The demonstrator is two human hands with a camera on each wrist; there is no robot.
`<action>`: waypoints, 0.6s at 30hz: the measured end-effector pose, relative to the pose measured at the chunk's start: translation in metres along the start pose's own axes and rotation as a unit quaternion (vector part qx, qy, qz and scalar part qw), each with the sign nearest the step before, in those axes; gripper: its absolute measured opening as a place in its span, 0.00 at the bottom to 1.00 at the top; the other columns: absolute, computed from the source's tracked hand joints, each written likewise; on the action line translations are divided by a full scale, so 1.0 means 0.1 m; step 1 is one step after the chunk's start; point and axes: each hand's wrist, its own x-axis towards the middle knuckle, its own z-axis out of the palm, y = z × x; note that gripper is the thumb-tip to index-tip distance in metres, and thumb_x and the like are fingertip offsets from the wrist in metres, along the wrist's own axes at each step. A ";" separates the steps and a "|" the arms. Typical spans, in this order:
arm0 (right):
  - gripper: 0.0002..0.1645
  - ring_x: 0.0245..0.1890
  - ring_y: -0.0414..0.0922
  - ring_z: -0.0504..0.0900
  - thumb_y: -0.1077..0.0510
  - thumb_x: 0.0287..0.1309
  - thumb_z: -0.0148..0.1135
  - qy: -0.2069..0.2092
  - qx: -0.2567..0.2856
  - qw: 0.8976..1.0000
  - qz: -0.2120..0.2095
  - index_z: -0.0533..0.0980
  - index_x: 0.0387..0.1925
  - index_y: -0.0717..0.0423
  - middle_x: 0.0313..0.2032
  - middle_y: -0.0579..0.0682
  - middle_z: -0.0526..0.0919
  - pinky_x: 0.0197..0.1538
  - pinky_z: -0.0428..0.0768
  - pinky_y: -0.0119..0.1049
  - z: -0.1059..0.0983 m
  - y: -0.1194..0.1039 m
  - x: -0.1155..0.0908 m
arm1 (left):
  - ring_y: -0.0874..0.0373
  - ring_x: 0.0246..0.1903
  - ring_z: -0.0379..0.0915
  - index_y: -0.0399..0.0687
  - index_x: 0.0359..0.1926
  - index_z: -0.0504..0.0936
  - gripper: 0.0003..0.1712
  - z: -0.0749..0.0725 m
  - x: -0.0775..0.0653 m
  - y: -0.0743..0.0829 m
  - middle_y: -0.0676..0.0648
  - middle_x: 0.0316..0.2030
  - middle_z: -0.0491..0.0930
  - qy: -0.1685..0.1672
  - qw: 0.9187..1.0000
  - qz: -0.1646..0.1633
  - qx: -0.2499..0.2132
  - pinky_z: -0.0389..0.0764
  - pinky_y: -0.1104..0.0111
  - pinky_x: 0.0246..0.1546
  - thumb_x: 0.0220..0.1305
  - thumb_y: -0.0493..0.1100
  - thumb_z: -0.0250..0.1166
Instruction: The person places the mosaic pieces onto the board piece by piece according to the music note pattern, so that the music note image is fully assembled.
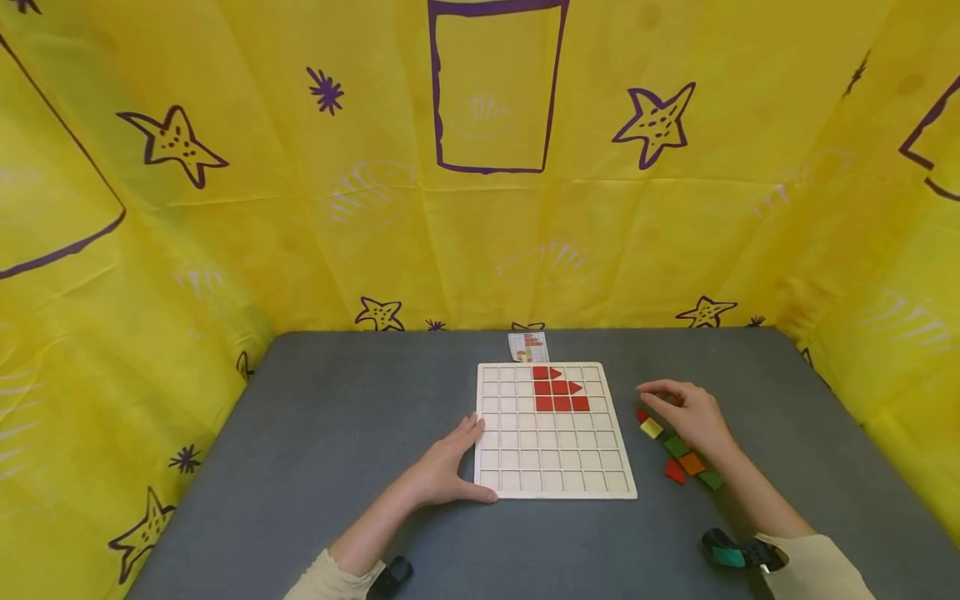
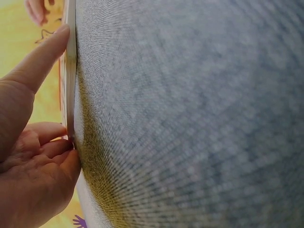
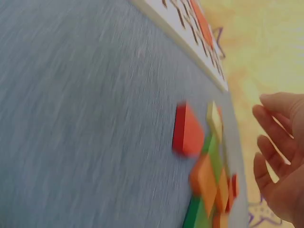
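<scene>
A white gridded board [image 1: 510, 457] lies on the table, with red squares and red triangles set in its three back rows, right of the middle. My left hand [image 1: 442, 468] rests at the board's near left corner, fingertips on the left edge and thumb stretched along the near edge. In the left wrist view, the thumb [image 2: 50, 52] touches the board's side. Above a cluster of loose pieces, my right hand [image 1: 693, 419] hovers with loosely bent fingers and nothing visible between them. Below it lie a yellow piece [image 1: 651, 428], an orange piece [image 1: 692, 464], a red piece [image 1: 675, 472] and green pieces [image 1: 677, 447].
A small card [image 1: 528, 347] printed with a coloured grid pattern lies just behind the board. Yellow cloth [image 1: 495, 250] with drawn stars hangs around the back and sides of the grey table [image 1: 337, 400]. Each wrist wears a dark strap.
</scene>
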 end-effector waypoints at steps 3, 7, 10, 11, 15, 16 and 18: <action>0.18 0.39 0.46 0.75 0.44 0.61 0.60 -0.011 -0.010 1.000 0.005 0.82 0.46 0.48 0.44 0.51 0.84 0.32 0.73 0.34 -0.08 0.09 -0.07 | 0.47 0.73 0.42 0.43 0.73 0.53 0.64 0.00 0.00 0.00 0.43 0.74 0.47 0.001 1.000 0.001 0.002 0.56 0.47 0.67 0.41 0.62 0.75; 0.17 0.42 0.46 0.74 0.45 0.58 0.63 -0.021 -0.033 0.999 -0.003 0.82 0.44 0.48 0.40 0.49 0.86 0.39 0.72 0.37 -0.06 0.14 -0.12 | 0.47 0.73 0.42 0.42 0.73 0.53 0.64 -0.01 0.00 0.00 0.42 0.74 0.47 0.002 1.000 0.001 0.005 0.56 0.47 0.66 0.41 0.62 0.75; 0.17 0.38 0.45 0.73 0.46 0.55 0.66 -0.017 -0.056 0.998 -0.020 0.83 0.43 0.50 0.36 0.48 0.86 0.38 0.70 0.38 0.00 0.14 -0.12 | 0.46 0.73 0.42 0.42 0.73 0.53 0.64 -0.01 -0.01 0.01 0.42 0.74 0.48 0.002 1.000 -0.001 0.004 0.56 0.46 0.66 0.41 0.62 0.75; 0.17 0.37 0.45 0.73 0.46 0.54 0.67 -0.014 -0.067 0.997 -0.026 0.83 0.43 0.51 0.35 0.48 0.85 0.37 0.70 0.38 0.03 0.13 -0.11 | 0.47 0.73 0.42 0.42 0.73 0.53 0.64 -0.01 -0.01 0.01 0.42 0.74 0.48 0.002 1.000 -0.002 0.003 0.56 0.46 0.66 0.41 0.62 0.75; 0.16 0.36 0.48 0.74 0.50 0.52 0.69 -0.001 -0.108 0.994 -0.027 0.83 0.42 0.52 0.35 0.50 0.85 0.37 0.72 0.43 0.08 0.07 -0.11 | 0.47 0.73 0.41 0.44 0.73 0.53 0.63 -0.01 -0.01 0.02 0.43 0.74 0.47 -0.001 1.000 -0.005 0.003 0.55 0.47 0.67 0.41 0.62 0.75; 0.16 0.37 0.50 0.74 0.51 0.52 0.69 0.000 -0.115 0.993 -0.020 0.83 0.42 0.52 0.35 0.51 0.85 0.37 0.72 0.44 0.08 0.05 -0.12 | 0.47 0.73 0.42 0.43 0.73 0.53 0.63 -0.01 -0.01 0.02 0.43 0.74 0.47 -0.001 1.000 -0.004 0.003 0.56 0.47 0.67 0.41 0.62 0.75; 0.14 0.38 0.52 0.75 0.53 0.51 0.69 -0.001 -0.127 0.992 -0.010 0.82 0.41 0.52 0.37 0.52 0.85 0.37 0.73 0.48 0.08 0.02 -0.12 | 0.47 0.74 0.41 0.44 0.73 0.53 0.63 -0.01 -0.01 0.02 0.43 0.74 0.47 -0.001 1.000 -0.003 0.004 0.55 0.47 0.67 0.41 0.62 0.75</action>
